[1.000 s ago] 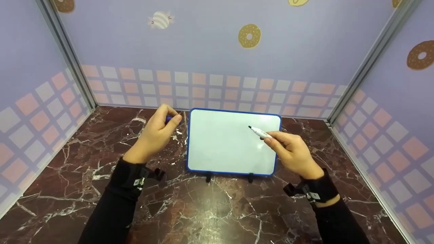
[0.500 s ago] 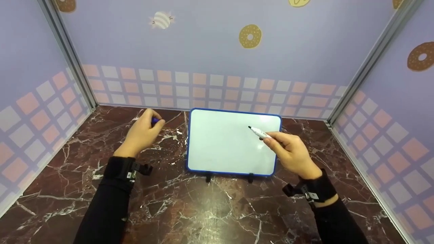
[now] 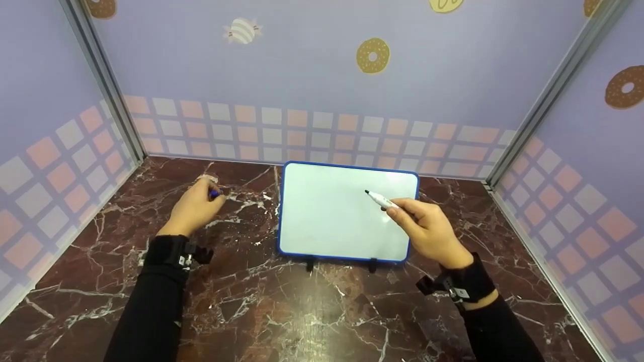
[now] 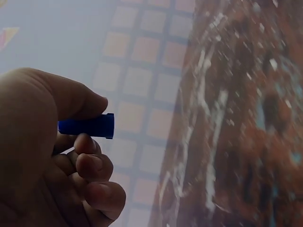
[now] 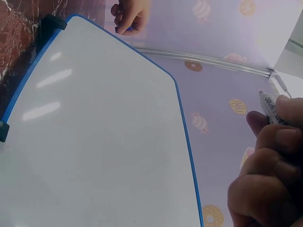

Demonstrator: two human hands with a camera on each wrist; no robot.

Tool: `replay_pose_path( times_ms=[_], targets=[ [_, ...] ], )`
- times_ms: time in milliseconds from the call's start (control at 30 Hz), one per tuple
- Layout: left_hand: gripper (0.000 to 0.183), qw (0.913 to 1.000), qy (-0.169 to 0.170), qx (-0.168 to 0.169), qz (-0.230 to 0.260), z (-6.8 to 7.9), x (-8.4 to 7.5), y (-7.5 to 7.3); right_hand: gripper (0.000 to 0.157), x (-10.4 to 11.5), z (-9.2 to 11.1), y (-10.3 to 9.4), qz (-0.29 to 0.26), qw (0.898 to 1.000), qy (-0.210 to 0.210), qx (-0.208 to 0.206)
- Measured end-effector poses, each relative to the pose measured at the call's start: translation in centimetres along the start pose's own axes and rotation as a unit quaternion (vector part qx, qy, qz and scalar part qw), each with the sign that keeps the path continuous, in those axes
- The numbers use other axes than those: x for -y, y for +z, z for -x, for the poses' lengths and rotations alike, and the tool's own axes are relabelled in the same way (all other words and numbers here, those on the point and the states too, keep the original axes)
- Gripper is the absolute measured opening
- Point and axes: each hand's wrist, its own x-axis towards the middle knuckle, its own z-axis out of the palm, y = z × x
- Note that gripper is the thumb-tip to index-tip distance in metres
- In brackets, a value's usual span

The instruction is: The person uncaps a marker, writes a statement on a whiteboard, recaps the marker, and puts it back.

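While the cap (image 4: pixel 90 126) is being pinched by the left hand (image 3: pixel 192 207), the marker (image 3: pixel 380 200) is being gripped by the right hand (image 3: pixel 427 229), ideally steadily, near the whiteboard (image 3: pixel 327 216).

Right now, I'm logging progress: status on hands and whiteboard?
Left hand pinches blue cap; right hand holds uncapped marker. Whiteboard stands, no writing visible. No obstacle seen.

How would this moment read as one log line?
left hand: pinches blue cap | right hand: holds white marker, dark tip bare | whiteboard: no writing visible
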Motion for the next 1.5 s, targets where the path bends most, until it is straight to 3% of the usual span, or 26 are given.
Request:
replay_pose_path(
  times_ms=[433,667,1100,1233,1367,1433,1500],
  targets=[
    [0.031,0.9977,-0.038,0.040,-0.040,0.0,3.2,0.8,0.014,0.1,0.1,1.6,-0.020,0.999,0.036,0.028],
    [0.026,0.9964,-0.029,0.051,-0.062,0.0,3.8,0.9,0.014,0.1,0.2,2.1,-0.016,0.998,0.035,0.039],
    [0.032,0.9947,-0.036,0.067,-0.069,0.3,4.7,0.9,0.014,0.5,0.2,2.3,-0.018,0.997,0.052,0.053],
    [0.056,0.9928,-0.048,0.088,-0.066,0.5,4.6,0.1,0.014,0.4,0.3,2.3,-0.016,0.997,0.054,0.055],
    [0.111,0.9897,-0.075,0.107,-0.059,1.0,4.1,-1.6,0.014,0.3,0.3,2.3,-0.016,0.997,0.057,0.056],
    [0.128,0.9902,-0.083,0.099,-0.054,1.1,3.3,-2.5,0.014,0.3,0.3,2.3,-0.018,0.997,0.057,0.056],
    [0.134,0.9921,-0.079,0.080,-0.057,1.1,1.7,-3.4,0.014,0.2,0.3,2.3,-0.019,0.997,0.057,0.056]
  ],
)
